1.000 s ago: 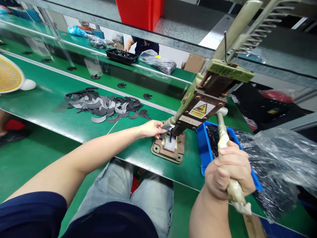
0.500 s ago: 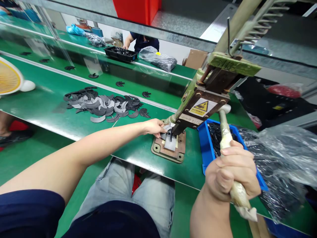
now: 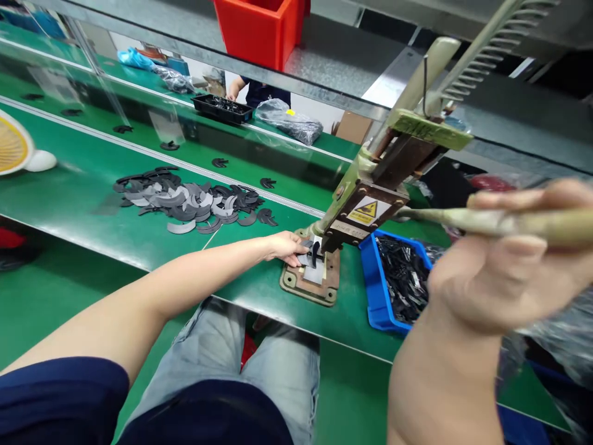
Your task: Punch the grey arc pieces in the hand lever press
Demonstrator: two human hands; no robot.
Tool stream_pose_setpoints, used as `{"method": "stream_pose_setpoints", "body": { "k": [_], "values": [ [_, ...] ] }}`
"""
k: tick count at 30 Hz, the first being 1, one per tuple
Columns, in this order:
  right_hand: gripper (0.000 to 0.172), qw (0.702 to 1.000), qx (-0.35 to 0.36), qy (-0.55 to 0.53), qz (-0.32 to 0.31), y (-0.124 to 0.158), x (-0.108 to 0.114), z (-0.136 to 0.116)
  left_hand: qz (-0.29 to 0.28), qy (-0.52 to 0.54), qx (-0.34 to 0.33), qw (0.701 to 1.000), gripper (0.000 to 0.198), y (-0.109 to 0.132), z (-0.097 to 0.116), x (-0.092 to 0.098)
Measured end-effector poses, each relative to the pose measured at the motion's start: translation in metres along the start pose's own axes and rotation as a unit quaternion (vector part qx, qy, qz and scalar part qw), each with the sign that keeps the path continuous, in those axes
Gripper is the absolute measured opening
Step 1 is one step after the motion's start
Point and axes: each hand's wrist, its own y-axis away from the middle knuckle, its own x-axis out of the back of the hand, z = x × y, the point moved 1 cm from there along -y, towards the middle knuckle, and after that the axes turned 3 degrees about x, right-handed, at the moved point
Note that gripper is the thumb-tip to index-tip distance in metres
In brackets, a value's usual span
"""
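Note:
My left hand (image 3: 286, 246) pinches a curved dark grey piece (image 3: 306, 259) on the base plate (image 3: 296, 285) of a hand press (image 3: 368, 198). Right beside its fingers, a small black curved part (image 3: 315, 254) stands under the press head. The press's long wrapped lever (image 3: 491, 220) points out to the right, and my right hand (image 3: 519, 272) is wrapped around it; this hand is smeared by motion. To the left of the press lies a heap of curved grey and black pieces (image 3: 185, 201).
A blue bin (image 3: 377, 309) of black parts stands right of the press. Black parts (image 3: 220, 162) lie spaced along the belt behind the heap. Overhead, a red bin (image 3: 254, 37) sits on a metal shelf. Across the line, a co-worker's arm (image 3: 235, 88) reaches to a black tray (image 3: 222, 110).
The lever has swung up from a downward slant to nearly level, my right hand rising with it. The press head sits higher above the base. My left hand stays at the plate.

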Motion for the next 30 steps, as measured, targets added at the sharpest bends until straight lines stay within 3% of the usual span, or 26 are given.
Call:
{"method": "stream_pose_setpoints", "body": {
  "k": [2, 3, 5, 6, 7, 8, 9, 11, 13, 20, 25, 30],
  "values": [
    [0.055, 0.999, -0.03, 0.02, -0.039, -0.012, 0.002, 0.002, 0.002, 0.01, -0.033, 0.999, 0.034, 0.011, -0.003, 0.001],
    [0.06, 0.999, -0.021, 0.03, -0.03, -0.006, 0.004, 0.004, 0.002, 0.013, -0.051, 0.999, 0.035, 0.018, -0.005, 0.003],
    [0.064, 0.998, 0.003, 0.047, 0.032, 0.029, 0.009, 0.011, -0.003, 0.019, -0.084, 0.996, 0.037, 0.037, -0.007, 0.007],
    [0.06, 0.995, -0.031, 0.065, 0.067, 0.055, 0.011, 0.015, -0.008, 0.022, -0.099, 0.995, 0.038, 0.048, -0.008, 0.01],
    [0.056, 0.989, -0.105, 0.078, 0.064, 0.085, 0.011, 0.018, -0.017, 0.024, -0.111, 0.993, 0.039, 0.058, -0.009, 0.011],
    [0.051, 0.975, -0.212, 0.064, -0.001, 0.116, 0.008, 0.02, -0.027, 0.027, -0.121, 0.992, 0.039, 0.069, -0.01, 0.012],
    [0.047, 0.96, -0.273, 0.047, -0.051, 0.146, 0.005, 0.02, -0.036, 0.029, -0.13, 0.99, 0.04, 0.078, -0.012, 0.012],
    [0.042, 0.932, -0.341, 0.017, -0.119, 0.195, -0.007, 0.012, -0.056, 0.033, -0.144, 0.987, 0.043, 0.095, -0.015, 0.009],
    [0.041, 0.913, -0.378, -0.011, -0.154, 0.224, -0.021, 0.003, -0.077, 0.03, -0.147, 0.986, 0.045, 0.107, -0.019, 0.003],
    [0.028, 0.917, -0.386, -0.019, -0.1, 0.239, -0.042, -0.015, -0.109, 0.003, -0.141, 0.984, 0.052, 0.129, -0.027, -0.013],
    [0.023, 0.921, -0.378, -0.025, -0.096, 0.239, -0.041, -0.028, -0.167, 0.067, -0.069, 0.981, 0.057, 0.127, -0.034, -0.015],
    [0.017, 0.922, -0.374, -0.009, -0.096, 0.235, -0.04, -0.037, -0.164, 0.097, -0.053, 0.98, 0.056, 0.119, -0.039, -0.018]
  ]
}}
